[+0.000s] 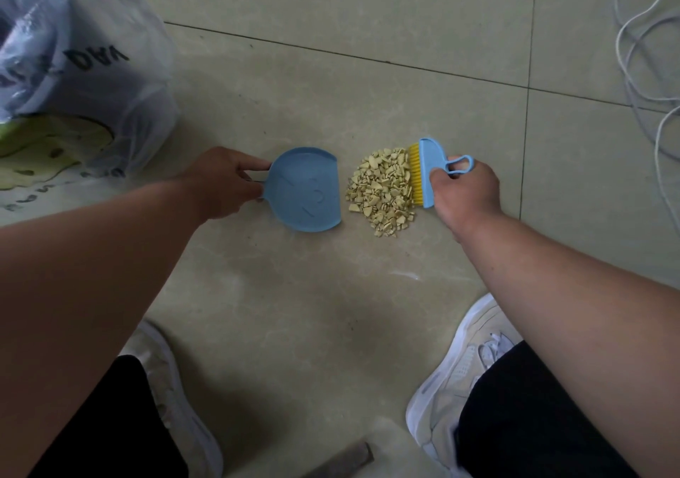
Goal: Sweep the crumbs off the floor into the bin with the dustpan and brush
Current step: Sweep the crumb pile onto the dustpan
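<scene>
A pile of pale yellow crumbs [381, 190] lies on the beige tiled floor. A small blue dustpan [303, 188] rests flat just left of the pile, its open lip facing the crumbs; my left hand [220, 183] grips its handle. My right hand [465, 192] holds a small blue brush [428, 172] by its loop handle, the yellow bristles touching the right edge of the pile. The bin is a translucent plastic bag [77, 73] standing at the upper left, with rubbish visible inside.
White cables [647, 58] loop on the floor at the upper right. My two white shoes [460, 378] are planted at the bottom, either side of bare tile. A dark flat object [342, 459] pokes in at the bottom edge.
</scene>
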Action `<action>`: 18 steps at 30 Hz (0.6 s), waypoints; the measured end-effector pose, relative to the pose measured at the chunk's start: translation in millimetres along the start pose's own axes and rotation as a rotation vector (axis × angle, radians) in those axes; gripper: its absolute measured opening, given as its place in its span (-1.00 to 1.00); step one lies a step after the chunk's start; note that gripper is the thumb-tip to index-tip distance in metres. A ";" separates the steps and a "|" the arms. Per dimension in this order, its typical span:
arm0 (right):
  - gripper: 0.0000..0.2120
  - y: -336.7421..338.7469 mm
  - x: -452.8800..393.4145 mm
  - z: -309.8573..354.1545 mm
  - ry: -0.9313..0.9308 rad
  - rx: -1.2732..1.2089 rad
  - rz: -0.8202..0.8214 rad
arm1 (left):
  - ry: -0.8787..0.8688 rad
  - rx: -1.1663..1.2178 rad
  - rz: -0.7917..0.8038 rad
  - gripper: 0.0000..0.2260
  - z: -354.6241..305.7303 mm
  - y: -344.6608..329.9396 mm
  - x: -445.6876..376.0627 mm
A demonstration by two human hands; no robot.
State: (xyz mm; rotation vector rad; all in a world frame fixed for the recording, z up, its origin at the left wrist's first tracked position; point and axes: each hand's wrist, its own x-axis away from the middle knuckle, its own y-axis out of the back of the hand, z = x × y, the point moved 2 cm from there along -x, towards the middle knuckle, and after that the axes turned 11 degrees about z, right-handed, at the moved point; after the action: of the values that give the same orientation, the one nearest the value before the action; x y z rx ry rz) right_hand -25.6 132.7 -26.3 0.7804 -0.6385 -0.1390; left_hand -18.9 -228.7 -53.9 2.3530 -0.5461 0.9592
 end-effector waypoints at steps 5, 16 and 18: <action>-0.84 -10.2 7.6 9.7 0.044 0.062 0.066 | 0.002 0.018 0.008 -0.60 -0.8 -3.6 -0.1; -0.82 -41.7 33.8 32.6 0.103 0.053 0.152 | -0.034 -0.043 -0.012 -0.62 -0.8 -11.2 -1.4; -0.83 -50.4 37.7 37.8 0.116 0.038 0.175 | -0.034 -0.059 -0.005 -0.62 0.8 -10.9 -1.9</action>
State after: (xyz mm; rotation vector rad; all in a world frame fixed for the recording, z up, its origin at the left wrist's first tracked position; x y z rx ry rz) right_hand -11.7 60.7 -22.8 0.7600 -0.5978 0.0782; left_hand -13.8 -220.4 -59.3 2.3211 -0.5739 0.8898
